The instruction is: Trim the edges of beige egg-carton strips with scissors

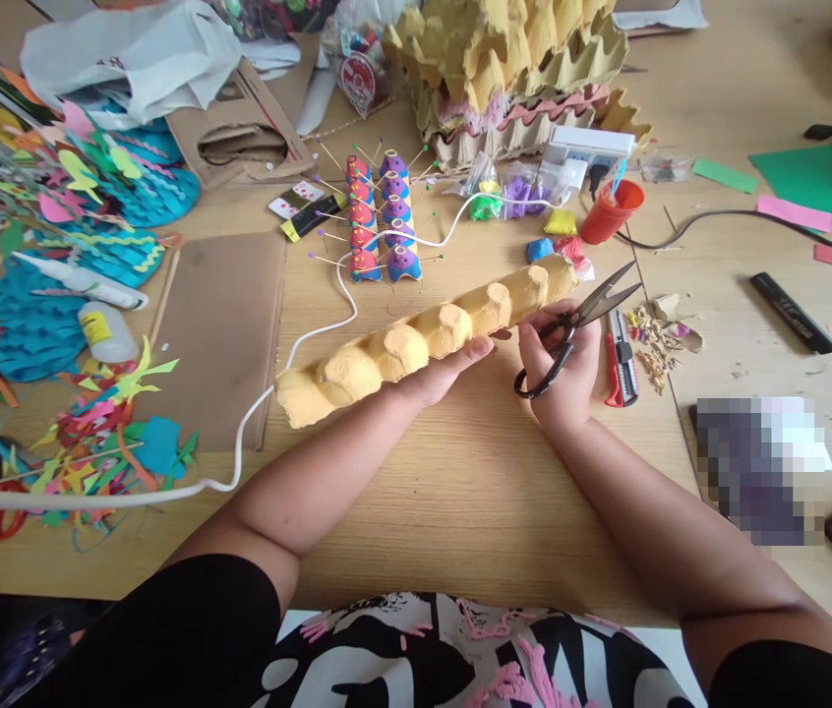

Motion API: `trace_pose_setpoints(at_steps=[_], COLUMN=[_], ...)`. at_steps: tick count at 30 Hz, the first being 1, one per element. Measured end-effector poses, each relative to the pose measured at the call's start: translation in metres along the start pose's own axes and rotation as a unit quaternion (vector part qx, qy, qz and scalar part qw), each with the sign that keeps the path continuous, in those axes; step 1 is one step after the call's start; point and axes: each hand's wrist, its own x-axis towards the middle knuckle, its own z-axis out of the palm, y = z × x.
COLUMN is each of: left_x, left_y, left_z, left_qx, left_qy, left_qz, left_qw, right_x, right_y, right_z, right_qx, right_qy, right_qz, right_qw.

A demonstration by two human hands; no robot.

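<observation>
A long yellow egg carton strip [405, 349] with a row of bumps slants across the middle of the head view, above the table. My left hand [445, 374] grips it from below, thumb along its near edge and the other fingers hidden underneath. In my right hand [564, 379] is a pair of scissors [593, 310] with black handles, blades apart and pointing up and to the right. The right fingertips are close to the strip's right end; whether they touch it I cannot tell. Beyond the strip stand two painted egg carton caterpillars [364, 216] with pins stuck in them.
A white cable [239, 442] crosses the left side. A red box cutter [621, 359] lies by paper scraps [663, 339] on the right. Stacked egg trays [511, 69] stand at the back near a red cup [612, 211]. Cardboard [216, 334] and coloured cutouts [121, 433] cover the left.
</observation>
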Motion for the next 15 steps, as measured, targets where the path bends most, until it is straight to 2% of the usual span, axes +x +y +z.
trace_pose_setpoints(at_steps=[1,3,8,15], left_x=[0.001,0.003,0.008,0.014], left_y=[0.0,0.0,0.003,0.014], left_z=[0.001,0.002,0.006,0.007], left_qx=[0.02,0.023,-0.031,-0.077], left_qy=[-0.018,-0.023,0.051,0.138], left_qz=[0.034,0.062,0.05,0.063], left_qw=[0.999,0.998,0.997,0.985], right_x=[0.0,0.001,0.002,0.008], right_y=[0.0,0.002,0.002,-0.012], right_z=[0.0,0.001,0.002,-0.009], right_qx=[0.009,0.032,0.096,0.077], right_qy=[-0.001,-0.001,-0.035,-0.181], right_qz=[-0.005,-0.01,-0.01,0.04], right_qw=[1.0,0.999,0.995,0.98])
